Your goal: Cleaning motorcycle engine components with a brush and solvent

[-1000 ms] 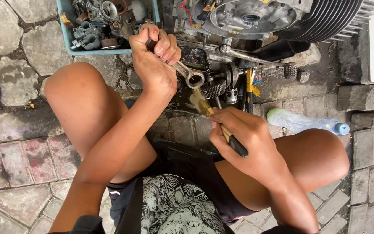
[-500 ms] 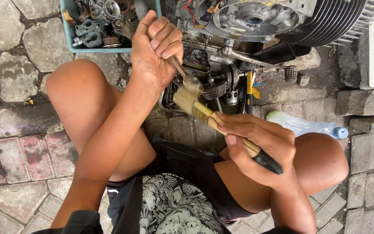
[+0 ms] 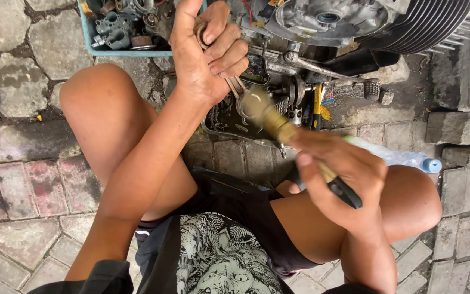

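A finned engine (image 3: 354, 27) fills twelve to two o'clock above my bare knees, a blue parts tray (image 3: 91, 46) at eleven. My left hand (image 3: 205, 51) is clenched around a metal connecting rod (image 3: 235, 84) just above centre. My right hand (image 3: 341, 174), at four o'clock, grasps a blurred, black-handled brush (image 3: 278, 122) whose tip meets the rod.
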